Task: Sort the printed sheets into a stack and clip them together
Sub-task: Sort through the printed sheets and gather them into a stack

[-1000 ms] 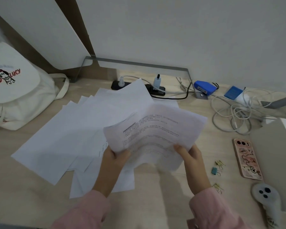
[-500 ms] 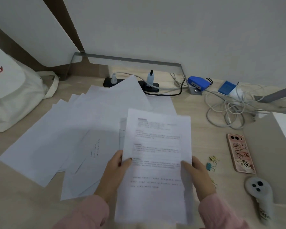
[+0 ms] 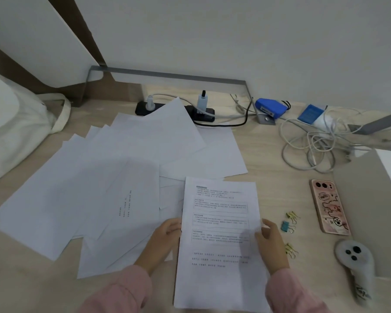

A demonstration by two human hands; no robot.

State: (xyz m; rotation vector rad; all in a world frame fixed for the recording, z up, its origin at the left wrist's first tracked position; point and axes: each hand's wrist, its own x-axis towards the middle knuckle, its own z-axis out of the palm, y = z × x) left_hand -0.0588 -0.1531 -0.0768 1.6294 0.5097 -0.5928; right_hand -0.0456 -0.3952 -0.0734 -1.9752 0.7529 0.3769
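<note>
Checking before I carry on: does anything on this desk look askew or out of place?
Yes. The loose sheets left of the held printed sheet lie fanned at mixed angles, and one corner covers the black power strip. The binder clips lie scattered by the right hand. Nothing looks torn or spilled.

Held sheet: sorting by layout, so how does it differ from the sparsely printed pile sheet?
The held sheet: dense text facing the person; the pile sheet: few lines, turned sideways. The left hand and right hand grip the held sheet; the pile sheet lies among others. Both white.
</note>
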